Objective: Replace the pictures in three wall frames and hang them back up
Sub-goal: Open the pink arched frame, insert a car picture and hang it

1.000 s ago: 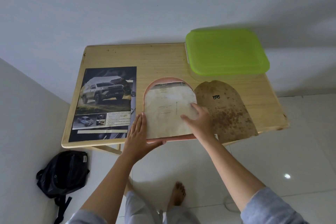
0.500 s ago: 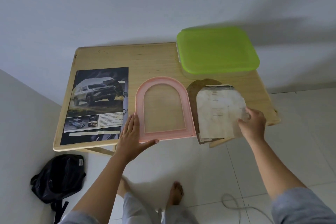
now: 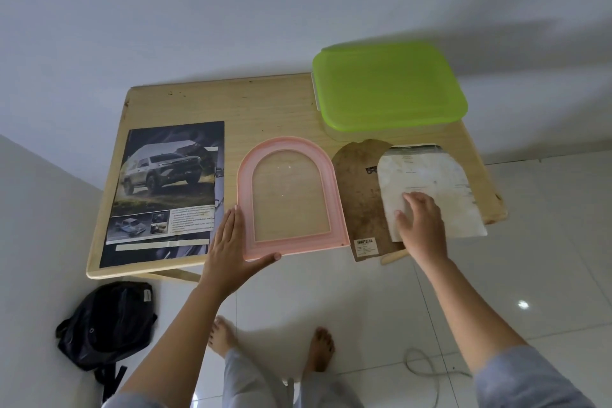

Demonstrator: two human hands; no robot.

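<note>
A pink arched frame (image 3: 334,205) lies flat on the wooden table (image 3: 265,103), with the bare wood showing through its window. My left hand (image 3: 231,248) rests open against its lower left corner, thumb under the bottom edge. Right of the frame lies the brown arched backing board (image 3: 357,189). An old stained paper picture (image 3: 433,182) lies partly over the board. My right hand (image 3: 420,222) lies on that paper's lower left part with loosely spread fingers. A car poster (image 3: 169,182) lies on the left side of the table.
A box with a green lid (image 3: 387,86) stands at the table's back right corner. A black backpack (image 3: 106,325) sits on the tiled floor at the left. A white cable (image 3: 427,371) lies on the floor at the right. My bare feet stand below the table's front edge.
My right hand lifted the old paper out of the pink frame and carried it right onto the backing board. The frame's window now shows bare table. My left hand stayed at the frame's corner.
</note>
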